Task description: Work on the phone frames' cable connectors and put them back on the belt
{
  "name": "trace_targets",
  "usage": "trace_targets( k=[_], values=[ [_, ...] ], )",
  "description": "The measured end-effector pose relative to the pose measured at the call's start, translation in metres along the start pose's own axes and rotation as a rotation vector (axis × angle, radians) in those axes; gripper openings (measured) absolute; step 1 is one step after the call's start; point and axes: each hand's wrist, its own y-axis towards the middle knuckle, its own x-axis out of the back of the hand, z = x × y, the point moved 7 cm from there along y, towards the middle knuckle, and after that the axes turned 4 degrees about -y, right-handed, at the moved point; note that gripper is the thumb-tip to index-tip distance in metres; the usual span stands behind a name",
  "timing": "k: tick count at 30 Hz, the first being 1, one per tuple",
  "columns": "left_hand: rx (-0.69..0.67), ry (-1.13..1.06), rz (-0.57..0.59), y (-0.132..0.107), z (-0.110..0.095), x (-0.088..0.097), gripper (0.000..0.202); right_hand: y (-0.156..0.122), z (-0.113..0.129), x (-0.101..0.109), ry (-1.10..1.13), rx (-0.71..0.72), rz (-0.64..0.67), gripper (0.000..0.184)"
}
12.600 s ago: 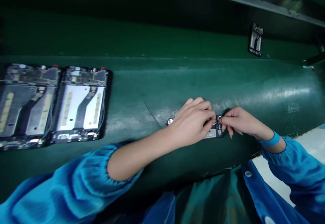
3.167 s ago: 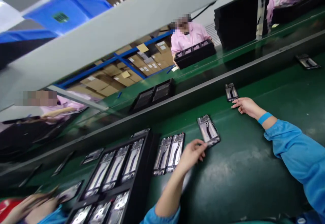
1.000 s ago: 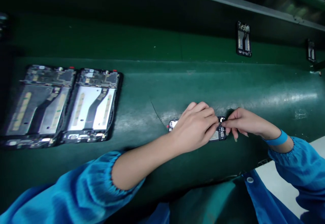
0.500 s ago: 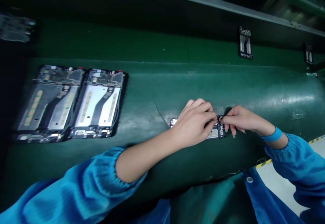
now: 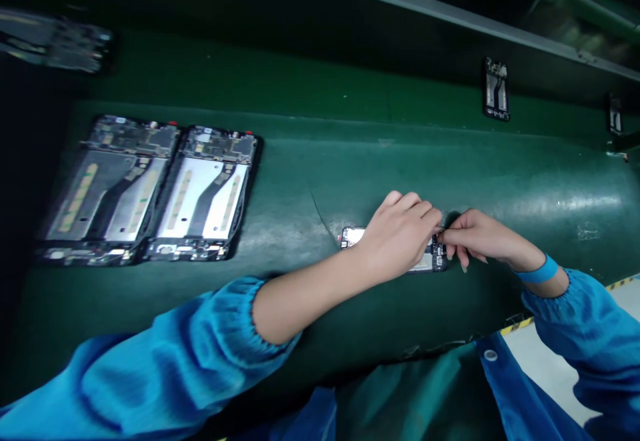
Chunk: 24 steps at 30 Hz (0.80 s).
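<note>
An opened phone [image 5: 426, 262] with bare inner parts lies sideways on the green mat, under my hands. My left hand [image 5: 400, 235] arches over its middle with curled fingers, the fingertips near the phone's right end. At that same end my right hand [image 5: 470, 235] pinches thumb and forefinger together, its other fingers hanging loosely. Whatever sits between the fingertips of either hand is too small or too hidden to make out. A thin dark line like a wire or scratch runs on the mat up-left of the phone.
Two larger-looking opened phones [image 5: 200, 194] lie side by side at the left. Another opened phone [image 5: 75, 42] is at the far upper left. On the green strip at the back lie a phone [image 5: 496, 89] and, further right, one more [image 5: 615, 114]. A grey rail [image 5: 400, 1] runs above.
My left hand has shifted slightly right, its fingertips closer to my right hand at the phone's end. The right hand stays nearly in place. The whole view has moved a little.
</note>
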Motion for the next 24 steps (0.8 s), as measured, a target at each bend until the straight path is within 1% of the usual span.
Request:
trace_targets(
  k=[2,5,7,8,9,10,12,14,17,19,20,22,23,24],
  values=[
    [0.005,0.010,0.007,0.002,-0.002,-0.002,0.019,-0.001,0.003,0.001,-0.086,0.023,-0.086,0.037],
    [0.056,0.000,0.006,0.004,-0.002,-0.002,0.017,-0.010,0.009,0.007,-0.193,0.147,-0.235,0.040],
    [0.113,0.007,-0.048,0.005,0.001,0.005,0.019,-0.020,0.009,0.009,-0.128,0.254,-0.249,0.033],
    [0.138,0.014,-0.086,0.004,0.003,0.010,0.024,-0.027,0.009,0.010,-0.060,0.323,-0.251,0.030],
    [0.154,0.021,-0.122,0.002,0.005,0.016,0.029,-0.035,0.009,0.013,0.008,0.399,-0.271,0.029],
    [0.157,0.023,-0.144,-0.001,0.007,0.021,0.032,-0.043,0.009,0.018,0.057,0.483,-0.328,0.029],
    [0.124,0.007,-0.136,-0.009,0.009,0.029,0.033,-0.061,0.008,0.023,0.085,0.625,-0.493,0.028],
    [0.051,-0.017,-0.088,-0.019,0.008,0.032,0.032,-0.073,0.007,0.016,0.061,0.699,-0.601,0.025],
    [-0.073,-0.023,-0.015,-0.035,0.003,0.031,0.034,-0.077,0.012,-0.009,-0.061,0.788,-0.634,0.018],
    [-0.135,-0.017,0.035,-0.041,0.000,0.025,0.041,-0.076,0.016,-0.022,-0.221,0.846,-0.680,0.016],
    [-0.155,-0.014,0.058,-0.043,-0.001,0.022,0.046,-0.075,0.018,-0.025,-0.318,0.857,-0.713,0.015],
    [-0.172,-0.011,0.088,-0.044,-0.002,0.017,0.052,-0.070,0.018,-0.026,-0.485,0.838,-0.790,0.012],
    [-0.172,-0.010,0.096,-0.043,-0.002,0.016,0.055,-0.066,0.016,-0.022,-0.527,0.820,-0.821,0.015],
    [-0.168,-0.010,0.102,-0.042,-0.002,0.014,0.057,-0.062,0.015,-0.018,-0.520,0.805,-0.839,0.022]
  ],
)
